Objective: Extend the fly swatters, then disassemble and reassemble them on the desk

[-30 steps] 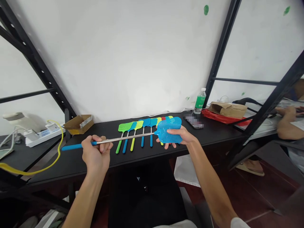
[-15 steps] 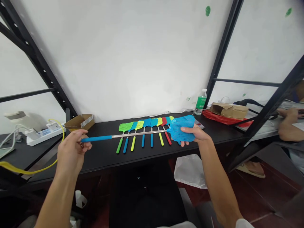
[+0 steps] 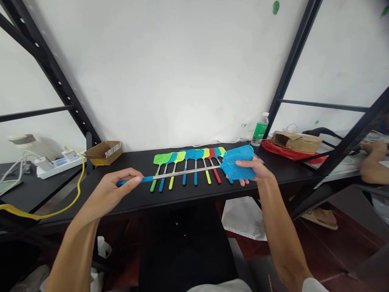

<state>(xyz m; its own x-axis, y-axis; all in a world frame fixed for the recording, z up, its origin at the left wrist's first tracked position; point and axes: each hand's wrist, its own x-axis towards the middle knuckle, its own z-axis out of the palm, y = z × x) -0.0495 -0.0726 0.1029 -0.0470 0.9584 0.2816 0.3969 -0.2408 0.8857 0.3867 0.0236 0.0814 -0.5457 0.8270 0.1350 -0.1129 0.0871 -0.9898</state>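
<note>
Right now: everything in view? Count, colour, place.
fly swatter: 1, blue, between hands
other swatters: 8+, green, blue, yellow, red, on table
table: 1, black, centre
wall: 1, white, behind
bottle: 1, clear, green label, back right
open box: 1, brown, table left
plastic: 1, red, right
carton: 1, brown, on plastic
power strip: 1, white, left
cable: 1, yellow, left
bag: 1, white, below table
other person's hand: 1, right edge
left hand: 1, holding handle
right hand: 1, on swatter head

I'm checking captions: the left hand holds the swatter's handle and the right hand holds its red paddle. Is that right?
No: the paddle is blue, not red, as the head view shows. The left hand does hold the handle, and the right hand the paddle.
</note>
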